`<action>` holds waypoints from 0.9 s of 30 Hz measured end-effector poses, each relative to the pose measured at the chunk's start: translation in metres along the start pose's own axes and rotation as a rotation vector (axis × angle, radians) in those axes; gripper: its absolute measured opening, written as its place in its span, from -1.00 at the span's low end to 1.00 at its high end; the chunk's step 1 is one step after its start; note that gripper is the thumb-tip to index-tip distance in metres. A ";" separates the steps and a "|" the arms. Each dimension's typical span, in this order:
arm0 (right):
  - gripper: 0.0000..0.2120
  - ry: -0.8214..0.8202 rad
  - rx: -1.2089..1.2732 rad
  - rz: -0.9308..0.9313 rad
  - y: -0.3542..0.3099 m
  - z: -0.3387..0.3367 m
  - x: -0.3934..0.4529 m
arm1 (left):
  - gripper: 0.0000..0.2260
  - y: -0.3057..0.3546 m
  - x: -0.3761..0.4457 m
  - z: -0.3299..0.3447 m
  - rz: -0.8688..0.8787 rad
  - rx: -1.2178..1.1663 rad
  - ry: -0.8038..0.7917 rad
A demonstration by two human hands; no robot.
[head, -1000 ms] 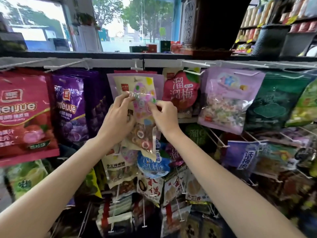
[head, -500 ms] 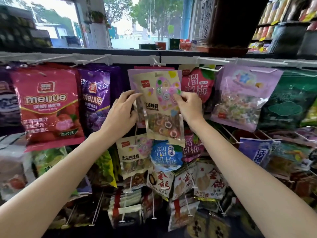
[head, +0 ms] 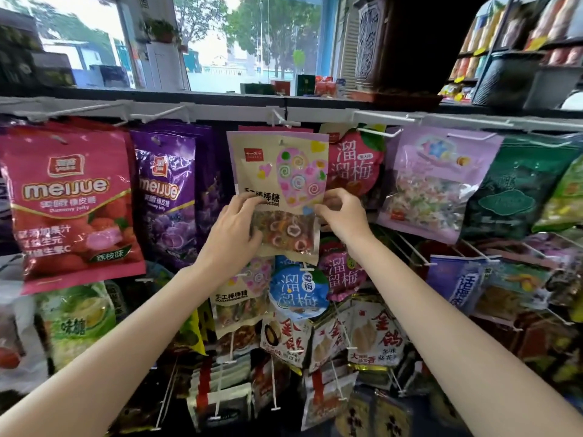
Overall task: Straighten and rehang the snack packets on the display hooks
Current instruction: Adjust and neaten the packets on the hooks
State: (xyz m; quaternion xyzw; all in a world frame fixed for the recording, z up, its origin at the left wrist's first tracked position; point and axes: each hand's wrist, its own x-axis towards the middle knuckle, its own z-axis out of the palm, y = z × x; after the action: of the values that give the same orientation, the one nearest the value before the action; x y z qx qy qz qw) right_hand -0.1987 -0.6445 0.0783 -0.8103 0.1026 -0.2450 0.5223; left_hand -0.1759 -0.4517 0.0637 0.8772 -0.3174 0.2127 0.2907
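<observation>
Lollipop packet (head: 277,171) hangs upright on a top-row hook (head: 279,116), frame centre. Left hand (head: 235,230) grips its left edge, right hand (head: 339,212) pinches its right edge. Red meijue bag (head: 72,200) and purple meijue bag (head: 167,190) to the left, lilac candy bag (head: 435,181) to the right.

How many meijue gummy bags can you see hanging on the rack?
2 fronts show: the red meijue bag at far left and the purple meijue bag to its right, both on the top row. More seem stacked behind each.

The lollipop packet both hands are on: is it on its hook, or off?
On. The hook tip shows through the hang hole of the lollipop packet, which hangs flat and upright; the left hand and right hand hold its sides.
</observation>
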 end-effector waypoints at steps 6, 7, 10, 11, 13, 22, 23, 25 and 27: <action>-0.90 -0.076 -0.101 -0.055 0.002 -0.014 -0.001 | -0.61 0.021 0.012 0.014 0.091 -0.060 0.071; -0.90 -0.056 -0.108 -0.038 0.003 -0.019 0.000 | -0.61 0.025 0.014 0.016 0.109 -0.065 0.082; -0.84 -0.012 -0.111 0.036 0.006 -0.036 0.004 | -0.63 0.035 0.019 0.021 0.196 -0.053 0.102; -0.82 0.001 -0.116 0.050 0.008 -0.043 0.003 | -0.64 0.039 0.021 0.023 0.222 -0.048 0.102; -0.82 0.046 -0.144 0.068 0.016 -0.058 0.004 | -0.63 0.048 0.028 0.028 0.255 -0.047 0.092; -0.40 0.000 -0.088 0.162 0.046 -0.114 0.042 | -0.56 0.094 0.058 0.067 0.267 -0.028 -0.064; -0.35 -0.013 -0.097 0.139 0.044 -0.117 0.049 | -0.56 0.097 0.065 0.070 0.248 -0.026 -0.064; -0.31 -0.045 -0.112 0.100 0.040 -0.122 0.066 | -0.55 0.102 0.079 0.078 0.198 -0.013 -0.076; -0.35 -0.064 -0.133 0.056 0.034 -0.124 0.086 | -0.55 0.106 0.093 0.086 0.143 -0.003 -0.093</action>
State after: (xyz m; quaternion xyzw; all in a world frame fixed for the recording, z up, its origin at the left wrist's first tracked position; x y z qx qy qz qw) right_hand -0.1846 -0.7944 0.1146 -0.8476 0.1245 -0.1969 0.4769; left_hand -0.1659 -0.6146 0.0916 0.8608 -0.3929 0.1914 0.2609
